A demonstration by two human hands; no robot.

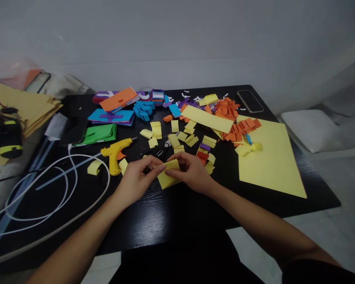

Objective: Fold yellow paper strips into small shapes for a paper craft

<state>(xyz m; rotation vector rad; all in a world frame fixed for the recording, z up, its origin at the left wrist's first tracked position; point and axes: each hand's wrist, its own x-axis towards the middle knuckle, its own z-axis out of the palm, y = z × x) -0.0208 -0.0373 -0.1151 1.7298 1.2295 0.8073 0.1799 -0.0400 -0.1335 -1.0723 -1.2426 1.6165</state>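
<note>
A folded yellow paper [168, 180] is held between both hands above the front middle of the black table. My left hand [138, 176] pinches its left upper edge between thumb and fingers. On the other side, my right hand [192, 171] grips the paper's right part, thumb on top and fingers behind. Small folded yellow pieces [174, 140] lie scattered just beyond the hands, around scissors [166, 144] that are partly covered. To the left of my left hand lies a yellow glue gun [114, 155].
Colored paper stacks [111, 117] line the table's back left. Orange pieces [226, 108] heap at the back, near a phone [250, 101]. A large yellow sheet [269, 161] covers part of the right side. A white cable [67, 185] loops at left.
</note>
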